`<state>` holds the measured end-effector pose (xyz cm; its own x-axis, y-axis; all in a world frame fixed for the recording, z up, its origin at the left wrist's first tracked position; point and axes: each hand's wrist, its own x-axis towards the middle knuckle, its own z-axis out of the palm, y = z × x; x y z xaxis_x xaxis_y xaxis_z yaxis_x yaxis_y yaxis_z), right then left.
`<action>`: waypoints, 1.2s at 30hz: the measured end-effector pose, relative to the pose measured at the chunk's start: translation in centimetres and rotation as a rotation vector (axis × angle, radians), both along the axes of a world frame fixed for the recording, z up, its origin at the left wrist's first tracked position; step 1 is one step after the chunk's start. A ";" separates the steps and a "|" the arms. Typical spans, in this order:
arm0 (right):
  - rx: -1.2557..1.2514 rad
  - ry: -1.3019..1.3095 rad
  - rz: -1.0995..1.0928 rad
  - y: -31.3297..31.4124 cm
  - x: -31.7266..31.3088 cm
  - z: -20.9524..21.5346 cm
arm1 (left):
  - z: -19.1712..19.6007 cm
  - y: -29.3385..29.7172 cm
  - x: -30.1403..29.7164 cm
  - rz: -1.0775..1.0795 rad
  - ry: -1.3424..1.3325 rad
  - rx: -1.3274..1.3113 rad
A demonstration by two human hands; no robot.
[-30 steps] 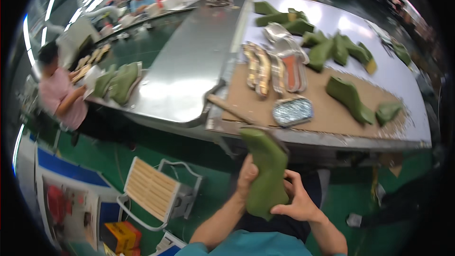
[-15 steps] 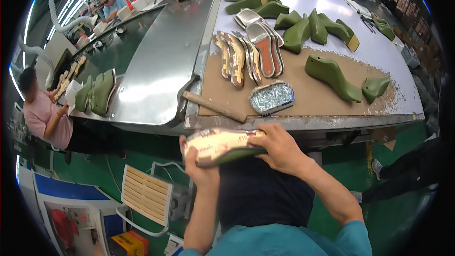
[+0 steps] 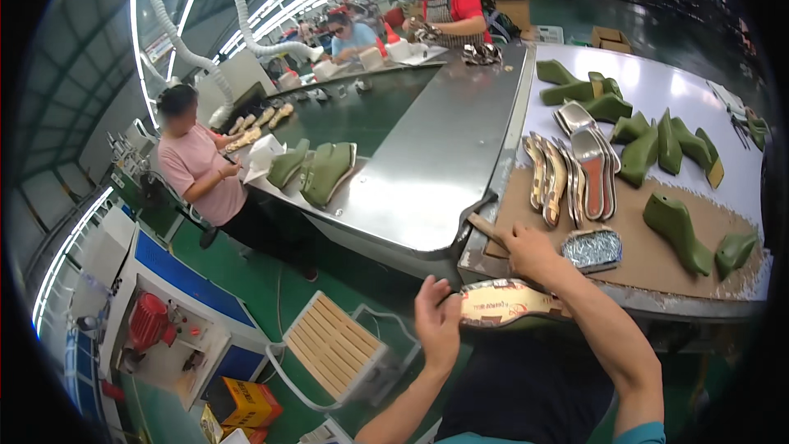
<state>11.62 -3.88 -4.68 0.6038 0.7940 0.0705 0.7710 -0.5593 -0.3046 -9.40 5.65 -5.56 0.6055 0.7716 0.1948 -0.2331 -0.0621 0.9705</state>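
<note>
My left hand point(image 3: 438, 322) grips one end of a green shoe last point(image 3: 526, 325), its fingers partly raised beside it. A cream printed insole point(image 3: 501, 302) covers the last's upturned face. The last lies level between my body and the table's front edge. My right hand point(image 3: 532, 253) is over the table, closed around the near end of a wooden stick point(image 3: 486, 228). Its fingertips are partly hidden. Just right of that hand sits a small tray of metal nails point(image 3: 592, 248).
Several insoles point(image 3: 552, 181) and green lasts point(image 3: 674, 230) lie on the cardboard-topped table point(image 3: 633, 263). A metal-topped bench point(image 3: 411, 189) adjoins at left. A slatted chair point(image 3: 337, 345) stands below left. A person in pink point(image 3: 193, 156) and two others work beyond.
My right hand has left the shoe last and moved up onto the wooden stick. My left hand stays at the last's end. The view has swung left.
</note>
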 end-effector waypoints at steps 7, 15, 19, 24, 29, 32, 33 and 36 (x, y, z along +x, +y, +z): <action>0.855 0.121 -0.009 -2.5 -1.6 1.5 | 7.7 0.6 2.5 -0.396 0.005 0.558; 1.203 0.478 -0.599 -22.5 -12.5 4.4 | 3.2 -6.9 20.1 -0.806 0.170 1.187; 1.233 0.460 -0.813 -27.6 -17.4 1.8 | 0.9 -9.2 24.3 -0.938 0.482 1.351; 1.294 0.578 -0.900 -29.0 -19.5 -0.5 | 1.6 -8.4 23.8 -0.922 0.415 1.214; 1.230 0.617 -0.815 -28.6 -18.8 -0.9 | 0.8 -8.1 23.5 -0.814 0.319 1.139; 1.186 0.611 -0.810 -28.5 -18.2 -0.8 | 1.4 -8.2 23.3 -0.857 0.306 1.128; 1.174 0.619 -0.846 -28.4 -18.3 -0.3 | 1.7 -8.3 23.2 -0.891 0.274 1.043; 0.918 0.364 -0.862 -28.8 -17.3 -2.1 | 3.0 -8.1 22.6 -0.933 0.195 0.889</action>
<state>-5.66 -32.65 -6.75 0.9893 -0.1040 0.1024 0.0660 -0.3068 -0.9495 13.23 -2.43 -2.57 0.9162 -0.2996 0.2662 -0.3971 -0.5887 0.7040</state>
